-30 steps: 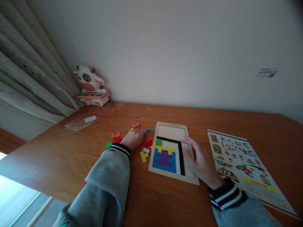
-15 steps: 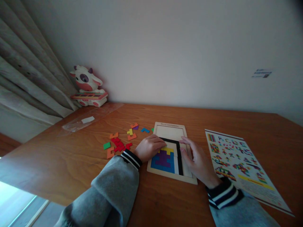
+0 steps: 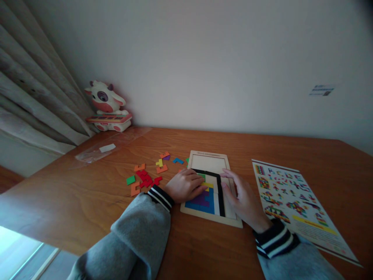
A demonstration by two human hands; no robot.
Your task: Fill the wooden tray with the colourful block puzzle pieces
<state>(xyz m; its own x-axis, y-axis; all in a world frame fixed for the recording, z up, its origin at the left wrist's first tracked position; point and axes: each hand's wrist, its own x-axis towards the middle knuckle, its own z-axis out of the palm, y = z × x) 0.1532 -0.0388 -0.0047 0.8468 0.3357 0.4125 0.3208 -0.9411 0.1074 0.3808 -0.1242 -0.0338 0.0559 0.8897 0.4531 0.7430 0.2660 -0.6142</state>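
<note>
A light wooden puzzle board (image 3: 240,223) lies flat on the table. Blue pieces (image 3: 210,204), a purple piece (image 3: 201,200), a yellow piece (image 3: 211,186) and a green piece (image 3: 202,177) lie inside it, within a thick black border (image 3: 220,188). My left hand (image 3: 185,185) rests palm down over the board's left side, fingers stretched across the pieces; what lies under the palm is hidden. At the board's right edge, my right hand (image 3: 243,196) is open, thumb apart from the fingers, nothing seen in its grasp.
Loose red pieces (image 3: 145,178), orange pieces (image 3: 162,169) and a green block (image 3: 131,180) lie left of the board. A printed pattern sheet (image 3: 300,208) is to the right. Farther back are a clear plastic bag (image 3: 96,154) and a cow toy (image 3: 107,107).
My left hand has shifted slightly, its fingers now lower and more spread over the yellow and purple pieces. A green piece now shows above the yellow one. My right hand has stayed put.
</note>
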